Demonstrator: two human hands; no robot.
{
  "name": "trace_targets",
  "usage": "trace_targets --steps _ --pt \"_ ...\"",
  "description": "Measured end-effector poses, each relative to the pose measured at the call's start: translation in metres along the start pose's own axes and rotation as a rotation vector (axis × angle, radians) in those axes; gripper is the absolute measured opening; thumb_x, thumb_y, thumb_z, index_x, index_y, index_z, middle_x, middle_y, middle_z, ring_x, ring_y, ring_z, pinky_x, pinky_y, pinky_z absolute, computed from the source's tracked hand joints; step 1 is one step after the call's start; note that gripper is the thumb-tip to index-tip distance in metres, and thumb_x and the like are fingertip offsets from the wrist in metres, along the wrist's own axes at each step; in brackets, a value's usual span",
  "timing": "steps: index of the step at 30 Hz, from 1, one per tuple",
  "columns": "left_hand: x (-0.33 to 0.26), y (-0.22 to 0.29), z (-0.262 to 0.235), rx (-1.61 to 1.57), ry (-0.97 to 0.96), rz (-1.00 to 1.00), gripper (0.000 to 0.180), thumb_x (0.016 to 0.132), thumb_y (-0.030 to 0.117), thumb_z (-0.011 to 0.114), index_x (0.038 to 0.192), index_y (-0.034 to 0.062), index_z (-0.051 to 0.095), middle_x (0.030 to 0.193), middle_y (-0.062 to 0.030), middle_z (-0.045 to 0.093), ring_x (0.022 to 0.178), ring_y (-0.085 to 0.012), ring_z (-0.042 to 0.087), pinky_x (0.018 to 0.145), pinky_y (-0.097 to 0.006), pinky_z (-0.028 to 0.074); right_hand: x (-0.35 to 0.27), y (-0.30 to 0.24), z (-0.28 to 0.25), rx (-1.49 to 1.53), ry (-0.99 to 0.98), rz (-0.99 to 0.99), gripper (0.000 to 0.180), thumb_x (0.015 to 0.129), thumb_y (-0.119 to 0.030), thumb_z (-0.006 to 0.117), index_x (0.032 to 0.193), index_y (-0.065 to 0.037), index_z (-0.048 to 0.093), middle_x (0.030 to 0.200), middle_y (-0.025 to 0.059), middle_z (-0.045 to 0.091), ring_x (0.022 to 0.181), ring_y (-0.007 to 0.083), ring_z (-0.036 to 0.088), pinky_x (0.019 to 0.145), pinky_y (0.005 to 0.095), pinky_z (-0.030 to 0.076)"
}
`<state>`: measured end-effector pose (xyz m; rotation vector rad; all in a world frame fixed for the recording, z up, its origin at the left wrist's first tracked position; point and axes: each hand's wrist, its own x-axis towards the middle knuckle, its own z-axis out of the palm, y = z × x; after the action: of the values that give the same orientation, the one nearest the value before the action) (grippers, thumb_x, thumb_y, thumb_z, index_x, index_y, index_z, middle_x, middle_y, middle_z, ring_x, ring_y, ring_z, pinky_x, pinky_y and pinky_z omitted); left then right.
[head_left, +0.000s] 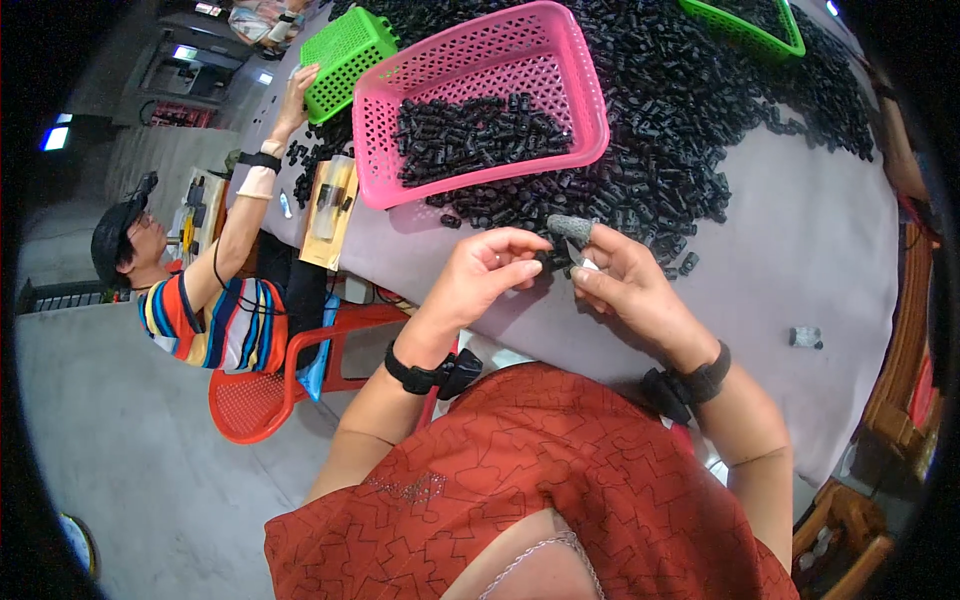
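My left hand (487, 272) pinches a small black plastic part (549, 259) between thumb and fingers. My right hand (625, 282) meets it from the right, wearing a grey finger cot (571, 228) on the index finger and gripping a small blade-like tool (582, 260) against the same part. Both hands hover over the grey table (800, 240), just in front of a large heap of black parts (690, 100). A pink basket (480, 100) partly filled with black parts stands behind the hands.
Two green baskets (345, 55) (745, 25) sit farther back. A single part (806, 337) lies alone at the right. On the left a co-worker in a striped shirt (215, 320) sits on a red chair (262, 390), one hand (298, 92) reaching onto the table.
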<state>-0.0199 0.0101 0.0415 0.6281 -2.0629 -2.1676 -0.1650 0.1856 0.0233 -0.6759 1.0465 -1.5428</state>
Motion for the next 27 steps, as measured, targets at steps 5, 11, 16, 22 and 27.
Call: trace_targets --steps 5,11,16,22,27 --pt "0.018 -0.003 0.013 -0.52 -0.129 -0.15 0.02 0.091 0.006 0.062 0.112 0.0021 0.063 0.094 -0.0036 0.067 0.08 -0.0119 0.067 0.074 -0.027 0.056 0.003 0.0 0.0 -0.018 0.046 -0.05 0.041 0.093 -0.013 0.057 0.132 -0.006 0.049 0.076 -0.0041 0.054 0.061 0.0019 0.045 0.052 0.0181 0.036" --pt "0.024 -0.01 0.011 -0.817 -0.121 -0.238 0.025 0.093 0.005 0.06 0.118 0.0013 0.06 0.096 -0.0076 0.069 0.081 -0.0179 0.069 0.075 -0.03 0.061 0.001 -0.007 -0.002 -0.049 0.012 -0.063 0.052 0.094 -0.014 0.057 0.142 -0.007 0.04 0.08 -0.0032 0.056 0.064 0.0025 0.046 0.054 0.0187 0.038" --pt "0.021 -0.016 0.014 -0.854 -0.155 -0.232 0.026 0.094 0.005 0.059 0.119 0.0031 0.056 0.099 -0.0066 0.068 0.081 -0.0161 0.068 0.075 -0.03 0.059 0.0 -0.006 0.0 0.03 -0.108 -0.039 0.053 0.094 -0.015 0.058 0.143 -0.007 0.038 0.08 -0.0013 0.056 0.068 0.0038 0.047 0.056 0.0195 0.039" --pt "0.016 -0.014 0.018 -0.836 -0.206 -0.211 0.023 0.095 0.009 0.059 0.117 0.0041 0.056 0.097 -0.005 0.066 0.079 -0.0128 0.064 0.075 -0.028 0.056 -0.001 -0.004 -0.002 0.019 -0.148 -0.02 0.052 0.094 -0.015 0.058 0.141 -0.005 0.039 0.08 -0.0001 0.057 0.065 0.0035 0.046 0.055 0.019 0.038" --pt "0.013 -0.016 0.017 -0.864 -0.235 -0.19 0.021 0.095 0.01 0.06 0.115 0.0042 0.058 0.097 -0.0049 0.066 0.08 -0.0117 0.062 0.072 -0.026 0.054 -0.001 -0.006 -0.003 0.084 -0.166 0.046 0.046 0.095 -0.017 0.058 0.136 -0.003 0.043 0.078 -0.0008 0.057 0.062 0.0029 0.045 0.053 0.0187 0.036"
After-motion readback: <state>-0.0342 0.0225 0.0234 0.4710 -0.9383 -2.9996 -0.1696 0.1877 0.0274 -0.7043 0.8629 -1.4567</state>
